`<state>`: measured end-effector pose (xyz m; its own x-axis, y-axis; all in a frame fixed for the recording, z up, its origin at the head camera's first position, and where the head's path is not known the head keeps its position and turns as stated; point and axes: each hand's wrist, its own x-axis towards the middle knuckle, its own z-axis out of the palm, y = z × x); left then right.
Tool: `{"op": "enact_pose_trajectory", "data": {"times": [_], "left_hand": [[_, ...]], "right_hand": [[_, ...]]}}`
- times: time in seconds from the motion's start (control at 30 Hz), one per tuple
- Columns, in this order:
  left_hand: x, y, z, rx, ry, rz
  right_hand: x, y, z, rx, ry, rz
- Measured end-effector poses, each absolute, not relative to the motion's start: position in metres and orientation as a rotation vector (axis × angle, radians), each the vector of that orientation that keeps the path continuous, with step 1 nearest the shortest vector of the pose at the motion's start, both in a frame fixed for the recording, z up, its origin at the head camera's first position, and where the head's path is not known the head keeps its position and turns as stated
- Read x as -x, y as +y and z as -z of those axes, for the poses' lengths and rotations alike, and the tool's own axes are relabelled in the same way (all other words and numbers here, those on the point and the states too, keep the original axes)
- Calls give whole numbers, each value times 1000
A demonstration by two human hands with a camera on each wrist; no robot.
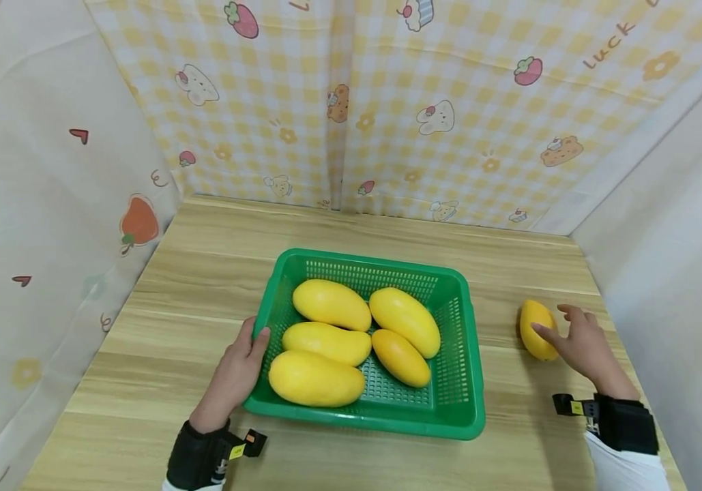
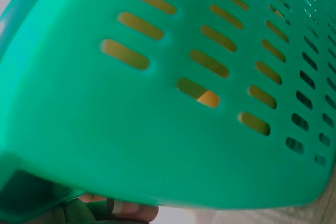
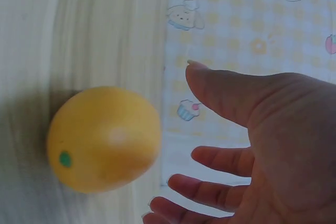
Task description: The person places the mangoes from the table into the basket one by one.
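Note:
A green plastic basket (image 1: 472, 368) stands on the table with several yellow mangoes (image 1: 320, 378) inside. My left hand (image 1: 230, 375) grips its left rim, thumb on top. The left wrist view is filled by the basket's slotted wall (image 2: 105, 124), with fingertips (image 2: 137, 211) under the rim. To the right of the basket, a single mango (image 1: 537, 320) lies on the table. My right hand (image 1: 590, 348) is beside and over that mango, fingers spread. In the right wrist view the mango (image 3: 105, 140), with a green spot, sits apart from the open right hand (image 3: 283, 140).
The wood-grain table (image 1: 215, 259) reaches back to a yellow checked cloth (image 1: 387, 150). White cloth walls rise at the left (image 1: 50, 204) and right (image 1: 670, 204), the right one close to my right hand. Each wrist wears a black strap with a small camera.

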<state>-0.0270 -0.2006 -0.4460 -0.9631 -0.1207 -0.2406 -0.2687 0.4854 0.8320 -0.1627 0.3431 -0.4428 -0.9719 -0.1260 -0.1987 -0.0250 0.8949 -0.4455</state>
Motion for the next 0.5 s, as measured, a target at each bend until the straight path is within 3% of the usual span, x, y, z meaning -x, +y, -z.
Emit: {"op": "enact_pose_trajectory", "data": {"times": [0.5], "left_hand": [[27, -200, 446, 348, 2570, -1485]], "right_hand": [[158, 323, 457, -50, 2814, 655]]}}
